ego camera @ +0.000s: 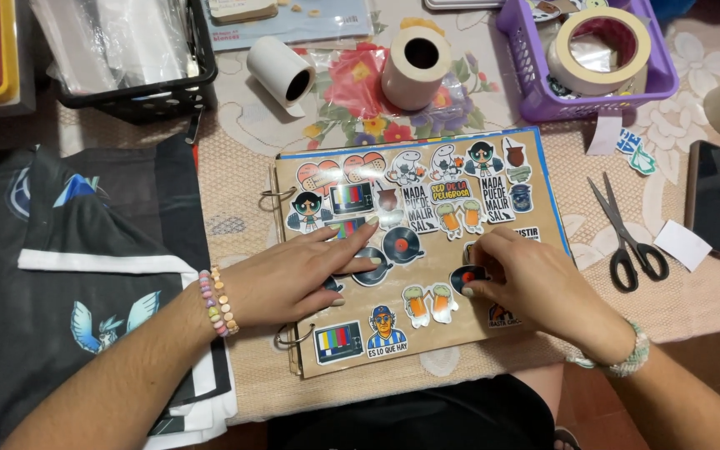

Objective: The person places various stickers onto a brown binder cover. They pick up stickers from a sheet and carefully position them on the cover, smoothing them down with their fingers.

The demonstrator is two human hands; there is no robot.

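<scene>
Head view: my right hand [535, 283] is pinching a record sticker [467, 276]; my left hand [297, 275] is lying flat, fingers wide, holding the brown board [535, 179] down. The sticker could be landing crooked if the board is sliding.

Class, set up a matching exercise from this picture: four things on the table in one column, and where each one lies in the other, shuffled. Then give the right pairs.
Things:
1. scissors
2. tape roll
3. phone
4. record sticker

Places:
A. inside the purple basket
B. under the right hand fingertips, on the brown board
C. just right of the brown board
D. near the table's right edge, past the scissors

Pairs: 1-C, 2-A, 3-D, 4-B
</scene>
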